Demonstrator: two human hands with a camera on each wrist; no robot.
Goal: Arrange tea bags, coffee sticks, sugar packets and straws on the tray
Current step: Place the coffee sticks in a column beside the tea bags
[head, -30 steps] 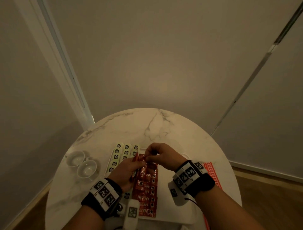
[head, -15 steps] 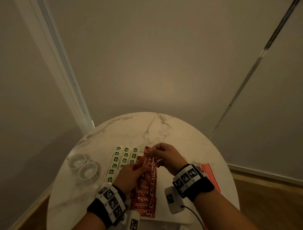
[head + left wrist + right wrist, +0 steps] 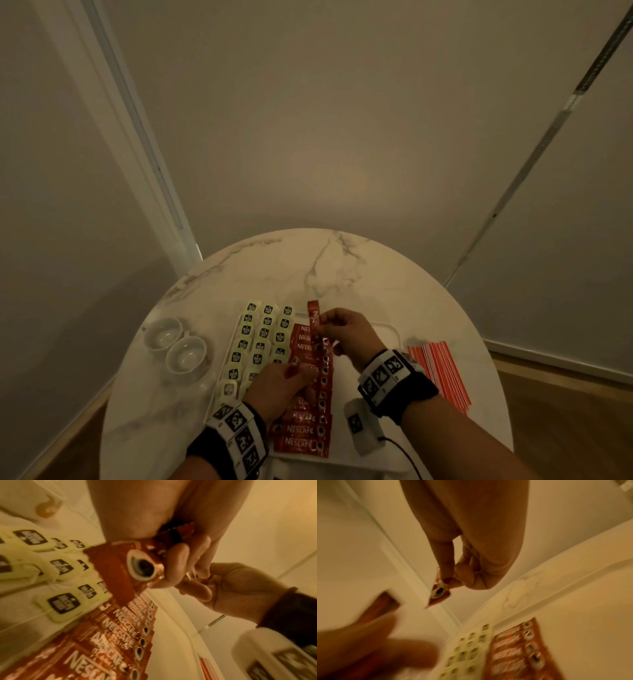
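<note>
A white tray (image 3: 390,329) lies on the round marble table. Pale green tea bags (image 3: 263,337) fill its left part in rows. Beside them runs a column of red coffee sticks (image 3: 310,425). My right hand (image 3: 320,327) pinches one coffee stick (image 3: 314,317) by its middle and holds it lengthwise above the column's far end; the right wrist view shows the held stick (image 3: 438,591) under thumb and forefinger. My left hand (image 3: 294,371) grips a small bunch of coffee sticks (image 3: 135,563) over the middle of the column. Red-and-white straws (image 3: 440,373) lie on the table to the right of the tray.
Two white cups (image 3: 174,344) stand on the table left of the tray. The table's (image 3: 329,267) far half is bare marble, with walls close behind it. Wooden floor shows past the table's edge on both sides.
My right hand has drawn one coffee stick out of the bunch and carried it toward the far end of the column. My left hand has dropped back toward me with the rest.
</note>
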